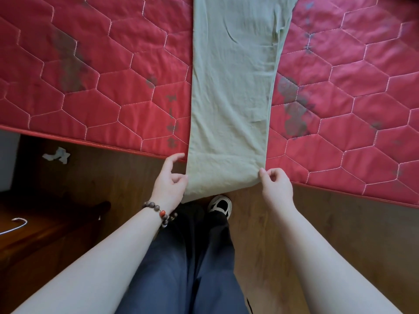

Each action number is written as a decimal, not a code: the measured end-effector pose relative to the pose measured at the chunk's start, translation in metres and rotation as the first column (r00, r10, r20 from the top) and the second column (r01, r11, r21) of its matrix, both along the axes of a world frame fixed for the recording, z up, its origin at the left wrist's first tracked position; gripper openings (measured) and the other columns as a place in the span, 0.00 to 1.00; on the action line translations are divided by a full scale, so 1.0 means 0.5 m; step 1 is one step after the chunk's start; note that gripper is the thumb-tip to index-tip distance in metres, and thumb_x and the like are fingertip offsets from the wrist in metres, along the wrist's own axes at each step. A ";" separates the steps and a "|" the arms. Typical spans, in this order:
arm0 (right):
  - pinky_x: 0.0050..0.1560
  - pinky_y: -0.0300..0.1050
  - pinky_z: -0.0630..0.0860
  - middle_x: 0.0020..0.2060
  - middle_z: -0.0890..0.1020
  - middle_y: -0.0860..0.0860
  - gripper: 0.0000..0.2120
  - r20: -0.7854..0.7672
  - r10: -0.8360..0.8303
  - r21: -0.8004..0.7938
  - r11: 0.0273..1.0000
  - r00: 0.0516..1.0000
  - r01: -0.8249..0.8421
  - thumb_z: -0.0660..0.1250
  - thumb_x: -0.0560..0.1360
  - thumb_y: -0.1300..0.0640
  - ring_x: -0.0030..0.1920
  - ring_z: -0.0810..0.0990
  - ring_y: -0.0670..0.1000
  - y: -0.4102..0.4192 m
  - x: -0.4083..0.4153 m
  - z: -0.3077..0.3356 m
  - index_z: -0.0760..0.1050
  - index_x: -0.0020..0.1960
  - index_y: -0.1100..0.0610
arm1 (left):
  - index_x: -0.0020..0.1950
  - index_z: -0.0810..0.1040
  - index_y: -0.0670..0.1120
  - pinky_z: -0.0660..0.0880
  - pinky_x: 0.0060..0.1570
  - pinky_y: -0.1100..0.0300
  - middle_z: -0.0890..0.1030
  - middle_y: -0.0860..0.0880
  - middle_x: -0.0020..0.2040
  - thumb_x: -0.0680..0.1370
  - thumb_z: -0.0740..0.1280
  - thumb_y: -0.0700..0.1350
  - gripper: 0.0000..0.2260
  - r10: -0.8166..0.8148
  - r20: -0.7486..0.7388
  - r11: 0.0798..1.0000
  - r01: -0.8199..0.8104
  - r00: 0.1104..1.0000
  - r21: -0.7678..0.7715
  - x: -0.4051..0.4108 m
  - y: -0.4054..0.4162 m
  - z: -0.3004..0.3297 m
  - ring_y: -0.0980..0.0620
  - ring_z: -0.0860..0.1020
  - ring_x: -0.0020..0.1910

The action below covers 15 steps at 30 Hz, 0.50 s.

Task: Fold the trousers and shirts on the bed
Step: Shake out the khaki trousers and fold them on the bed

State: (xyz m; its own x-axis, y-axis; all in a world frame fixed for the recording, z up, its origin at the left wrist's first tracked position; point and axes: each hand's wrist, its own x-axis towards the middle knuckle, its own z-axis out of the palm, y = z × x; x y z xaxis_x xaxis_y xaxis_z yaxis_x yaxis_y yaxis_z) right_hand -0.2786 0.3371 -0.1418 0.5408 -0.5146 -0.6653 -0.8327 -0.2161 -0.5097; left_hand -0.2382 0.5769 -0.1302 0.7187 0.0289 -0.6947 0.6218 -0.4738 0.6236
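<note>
Trousers [233,91] lie along the mattress [95,71], end overhanging its edge

the trousers [233,91] are pale sage green, of thin, lightly creased cloth, laid flat as one long narrow strip with the legs seemingly stacked one on the other. they run straight from the near edge of the red quilted bed [95,82] away toward the top of the view, where the strip widens and passes out of sight. the near end hangs just past the mattress edge, its two corners raised a little off the surface.
</note>
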 end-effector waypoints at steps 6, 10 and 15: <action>0.35 0.38 0.68 0.37 0.76 0.45 0.06 0.093 -0.055 0.293 0.956 0.994 0.026 0.61 0.79 0.51 0.35 0.71 0.42 -0.033 -0.016 0.050 0.73 0.46 0.52 | 0.53 0.81 0.59 0.78 0.50 0.37 0.84 0.54 0.49 0.81 0.55 0.34 0.23 -0.079 -0.141 0.987 0.058 0.987 -0.147 0.031 0.022 0.058 0.42 0.79 0.44; 0.37 0.37 0.75 0.33 0.80 0.39 0.27 0.118 0.001 0.494 0.867 0.993 -0.060 0.57 0.80 0.60 0.35 0.77 0.41 -0.070 -0.018 0.083 0.61 0.70 0.32 | 0.55 0.82 0.55 0.81 0.51 0.47 0.85 0.53 0.50 0.78 0.67 0.35 0.15 -0.173 -0.198 0.968 0.131 0.965 -0.212 0.062 0.035 0.081 0.42 0.82 0.53; 0.39 0.46 0.77 0.52 0.83 0.53 0.37 0.124 0.320 0.674 0.668 0.939 -0.316 0.66 0.76 0.65 0.39 0.80 0.55 -0.110 -0.025 0.159 0.59 0.72 0.32 | 0.50 0.85 0.50 0.77 0.47 0.70 0.85 0.51 0.50 0.75 0.71 0.37 0.09 -0.245 -0.082 0.950 0.223 0.966 -0.220 0.108 0.020 0.129 0.51 0.82 0.52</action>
State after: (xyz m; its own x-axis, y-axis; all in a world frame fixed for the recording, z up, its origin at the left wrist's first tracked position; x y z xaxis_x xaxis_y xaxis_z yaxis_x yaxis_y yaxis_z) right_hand -0.2910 0.2822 -0.0623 0.5822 0.2769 -0.7644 -0.7817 -0.0681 -0.6200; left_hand -0.1843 0.5868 -0.0656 0.6095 -0.2838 -0.7403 0.5770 -0.4816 0.6597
